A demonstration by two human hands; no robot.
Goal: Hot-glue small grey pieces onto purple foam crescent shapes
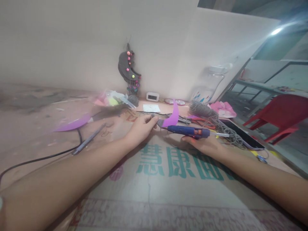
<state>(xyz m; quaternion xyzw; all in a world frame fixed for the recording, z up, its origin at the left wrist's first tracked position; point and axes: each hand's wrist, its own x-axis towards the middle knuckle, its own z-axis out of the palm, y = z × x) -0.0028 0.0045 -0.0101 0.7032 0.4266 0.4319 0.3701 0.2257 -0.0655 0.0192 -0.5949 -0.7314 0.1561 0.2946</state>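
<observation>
Above a table (48, 144), left hand (143, 126) is pinching a purple crescent (174, 116), right hand (204, 144) gripping a glue gun (181, 130) pointing leftward.

A glue gun (186, 131) and grey yarn (203, 110) suggest a craft workspace.

One lamp (276, 31) flares white over in the upper right of the frame, its glare streaking outward. Elsewhere I see only flat, dullish light — the pale wall (72, 48) goes grey. Soft shadows lie beneath the forearms (84, 173), which stretch wide towards the lower corners. The tabletop (19, 144) smears badly at left — the central glue gun (181, 130) looks clearer.
</observation>
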